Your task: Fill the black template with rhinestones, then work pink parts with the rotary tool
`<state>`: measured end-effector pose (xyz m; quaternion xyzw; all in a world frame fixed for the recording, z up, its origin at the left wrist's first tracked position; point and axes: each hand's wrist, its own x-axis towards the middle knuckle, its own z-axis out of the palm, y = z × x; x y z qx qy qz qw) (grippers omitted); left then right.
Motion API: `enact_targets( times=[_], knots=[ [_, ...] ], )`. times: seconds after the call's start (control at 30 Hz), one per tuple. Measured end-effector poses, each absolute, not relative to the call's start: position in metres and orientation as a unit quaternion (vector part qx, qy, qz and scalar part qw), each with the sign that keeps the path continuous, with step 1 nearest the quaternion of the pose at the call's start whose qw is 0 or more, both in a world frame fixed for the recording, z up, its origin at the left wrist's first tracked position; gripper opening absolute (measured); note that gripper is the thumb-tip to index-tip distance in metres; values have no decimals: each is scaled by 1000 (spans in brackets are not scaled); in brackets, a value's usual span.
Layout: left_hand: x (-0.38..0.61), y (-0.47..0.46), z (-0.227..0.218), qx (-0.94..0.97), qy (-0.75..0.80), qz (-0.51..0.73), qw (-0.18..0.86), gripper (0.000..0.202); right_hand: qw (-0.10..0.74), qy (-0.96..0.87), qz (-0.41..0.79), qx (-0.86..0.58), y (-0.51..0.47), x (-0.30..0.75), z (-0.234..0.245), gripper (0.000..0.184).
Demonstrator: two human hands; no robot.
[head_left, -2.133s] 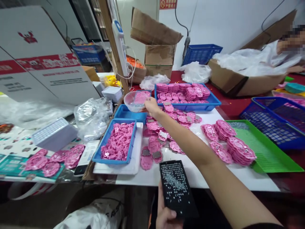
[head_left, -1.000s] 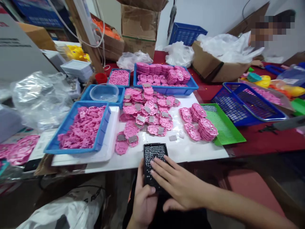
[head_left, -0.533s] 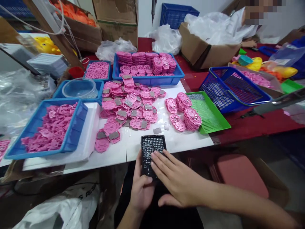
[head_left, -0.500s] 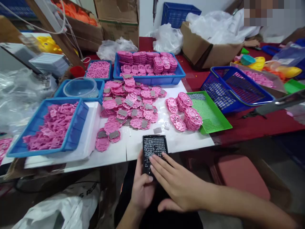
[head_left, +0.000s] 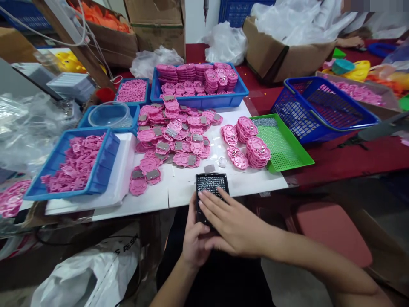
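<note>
A small black tray (head_left: 212, 182) covered with rows of tiny shiny metal pieces, possibly screws, is tilted at the table's front edge. My left hand (head_left: 195, 238) wraps round its lower left side, thumb on the near rim. My right hand (head_left: 233, 221) lies flat over the tray's lower part, fingers stretched out across the pieces and hiding some of them. Beyond the tray lie a small grey plate (head_left: 209, 168) and a heap of pink plastic parts (head_left: 174, 136), many with grey plates. Stacked pink parts (head_left: 257, 151) stand to the right.
A green perforated tray (head_left: 287, 147) holds small metal pieces at its far end. Blue bins (head_left: 105, 170) of pink parts stand left and behind. A blue basket (head_left: 287, 111) and a cardboard box (head_left: 265, 55) are at right. Another person's hand (head_left: 351, 41) shows at the back.
My right hand has shifted up the black tray, covering more of its middle. The pieces look more evenly set in rows. The whole view has moved slightly.
</note>
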<state>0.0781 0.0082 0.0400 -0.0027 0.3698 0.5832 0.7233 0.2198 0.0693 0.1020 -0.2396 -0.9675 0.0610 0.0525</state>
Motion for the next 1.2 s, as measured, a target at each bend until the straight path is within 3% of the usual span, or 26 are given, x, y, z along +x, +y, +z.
enact_targets(
  times=[0.17, 0.4, 0.63, 0.8, 1.03, 1.2],
  knots=[
    [80, 15, 43, 2, 361, 604, 711, 92, 51, -945, 15, -321, 76, 220, 106, 74],
    [79, 27, 42, -12, 355, 605, 712, 95, 51, -966, 76, -241, 73, 213, 101, 75],
    [73, 27, 42, 23, 345, 617, 707, 96, 54, -944, 36, -323, 77, 214, 103, 74],
    [77, 27, 36, -2, 346, 603, 718, 100, 38, -962, 103, -250, 69, 215, 106, 67],
    [84, 16, 42, 28, 344, 591, 729, 112, 108, -950, 74, -285, 104, 208, 100, 61],
    [76, 22, 44, -2, 355, 608, 711, 106, 64, -966, 117, -220, 76, 215, 103, 72]
  ],
)
